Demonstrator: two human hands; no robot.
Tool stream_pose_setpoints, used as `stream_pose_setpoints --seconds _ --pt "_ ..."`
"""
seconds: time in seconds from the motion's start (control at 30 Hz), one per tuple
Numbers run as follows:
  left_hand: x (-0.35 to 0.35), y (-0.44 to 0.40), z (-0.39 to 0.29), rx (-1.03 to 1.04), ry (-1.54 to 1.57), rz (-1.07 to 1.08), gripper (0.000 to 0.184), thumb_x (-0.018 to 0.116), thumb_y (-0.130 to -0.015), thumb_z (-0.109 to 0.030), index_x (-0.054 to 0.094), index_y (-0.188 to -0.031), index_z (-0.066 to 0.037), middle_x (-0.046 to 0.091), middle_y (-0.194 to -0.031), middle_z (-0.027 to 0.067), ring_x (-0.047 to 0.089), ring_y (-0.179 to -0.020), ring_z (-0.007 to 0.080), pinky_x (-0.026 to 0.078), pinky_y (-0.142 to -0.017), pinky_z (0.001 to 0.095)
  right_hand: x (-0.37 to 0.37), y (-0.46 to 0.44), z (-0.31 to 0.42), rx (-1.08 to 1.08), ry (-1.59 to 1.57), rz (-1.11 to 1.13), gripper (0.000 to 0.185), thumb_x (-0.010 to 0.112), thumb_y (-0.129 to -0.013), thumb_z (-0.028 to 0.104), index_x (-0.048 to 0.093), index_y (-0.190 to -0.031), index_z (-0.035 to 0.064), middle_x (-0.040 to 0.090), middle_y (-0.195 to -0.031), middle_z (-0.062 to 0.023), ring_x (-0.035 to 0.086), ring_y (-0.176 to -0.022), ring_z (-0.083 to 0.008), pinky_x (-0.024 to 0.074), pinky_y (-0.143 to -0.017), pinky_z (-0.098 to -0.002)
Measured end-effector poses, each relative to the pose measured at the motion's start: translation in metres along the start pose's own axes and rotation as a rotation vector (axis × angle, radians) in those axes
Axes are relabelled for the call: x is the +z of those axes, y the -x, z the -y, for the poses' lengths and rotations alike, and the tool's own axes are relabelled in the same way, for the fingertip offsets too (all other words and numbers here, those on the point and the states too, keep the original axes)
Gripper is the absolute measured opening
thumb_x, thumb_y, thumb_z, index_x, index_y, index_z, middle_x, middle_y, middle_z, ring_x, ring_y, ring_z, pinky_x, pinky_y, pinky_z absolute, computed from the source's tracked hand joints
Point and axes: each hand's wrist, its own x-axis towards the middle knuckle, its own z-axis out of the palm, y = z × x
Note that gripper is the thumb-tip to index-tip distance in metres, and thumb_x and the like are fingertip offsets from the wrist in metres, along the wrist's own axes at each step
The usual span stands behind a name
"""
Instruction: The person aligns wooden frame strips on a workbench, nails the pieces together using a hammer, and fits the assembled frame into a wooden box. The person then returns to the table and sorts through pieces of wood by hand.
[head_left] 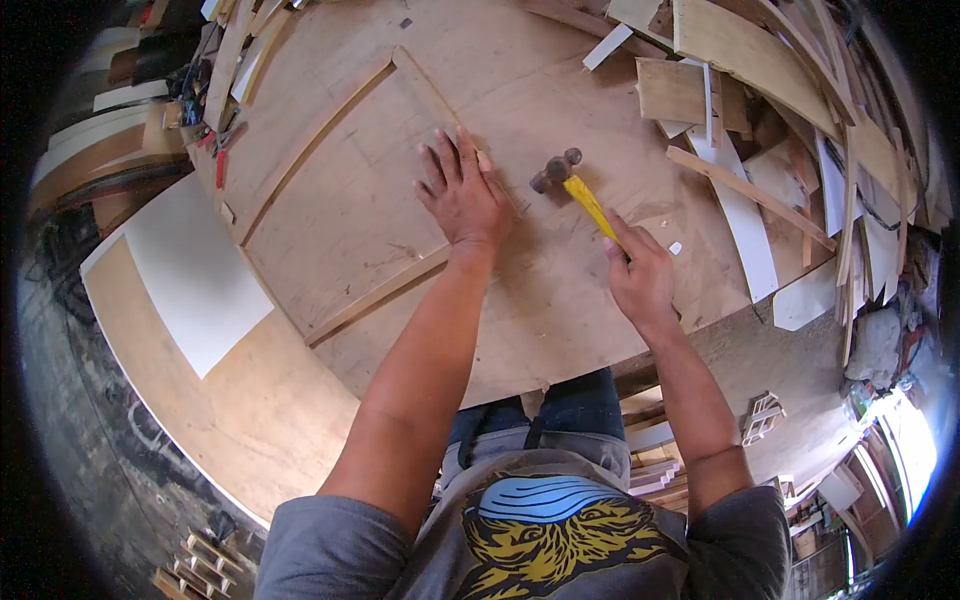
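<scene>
A frame of thin wooden strips (320, 145) lies on the brown plywood tabletop (560, 300). My left hand (465, 195) rests palm down on the frame's right side, fingers spread and pointing away from me. Part of that strip and the near corner are hidden beneath the hand and wrist. To its right, my right hand (640, 268) is wrapped round the yellow handle of a hammer (588, 205). The hammer's rusty metal head is raised a little to the right of my left hand, apart from the frame.
Wood offcuts (765, 200) and white strips are heaped along the right side. A large board with a white panel (195, 290) lies at the left edge. Red-handled tools (220, 165) sit at the back left. A small white scrap (675, 248) is near my right hand.
</scene>
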Motion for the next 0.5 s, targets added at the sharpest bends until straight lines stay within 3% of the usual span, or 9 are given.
stream_pose_setpoints --seconds 0.13,0.23,0.33,0.5 --pt "0.0 0.0 0.0 -0.005 0.024 -0.001 0.061 0.039 -0.108 -0.034 0.028 -0.165 -0.019 0.024 -0.172 0.0121 0.014 -0.159 0.0401 0.012 -0.122 0.0673 -0.005 -0.003 -0.002 -0.033 0.018 0.032 0.046 0.069 -0.092 0.005 0.067 -0.138 0.0121 0.07 -0.096 -0.0173 0.068 -0.083 -0.0325 0.0552 -0.075 -0.0398" --pt "0.001 0.0 0.0 -0.004 0.025 -0.016 0.06 0.04 -0.107 -0.034 0.029 -0.165 -0.019 0.024 -0.172 0.0118 0.015 -0.159 0.04 0.012 -0.122 0.067 -0.008 -0.006 0.003 0.065 -0.064 -0.003 0.047 0.069 -0.093 0.006 0.067 -0.139 0.0125 0.07 -0.095 -0.0181 0.068 -0.082 -0.0319 0.0549 -0.075 -0.0389" --pt "0.001 0.0 -0.001 -0.003 0.019 -0.021 0.06 0.04 -0.107 -0.034 0.03 -0.165 -0.019 0.025 -0.172 0.0117 0.015 -0.159 0.0399 0.011 -0.122 0.0668 -0.014 -0.006 0.0 0.001 -0.016 0.104 0.047 0.07 -0.093 0.007 0.067 -0.139 0.0124 0.071 -0.097 -0.018 0.068 -0.083 -0.0324 0.055 -0.076 -0.0381" --pt "0.001 0.0 0.0 -0.002 0.036 -0.026 0.06 0.04 -0.108 -0.034 0.03 -0.165 -0.019 0.025 -0.172 0.012 0.015 -0.159 0.0404 0.011 -0.122 0.0673 -0.013 -0.01 -0.003 0.024 -0.007 0.069 0.045 0.068 -0.092 0.007 0.067 -0.137 0.0105 0.071 -0.097 -0.017 0.069 -0.086 -0.035 0.0556 -0.077 -0.0422"
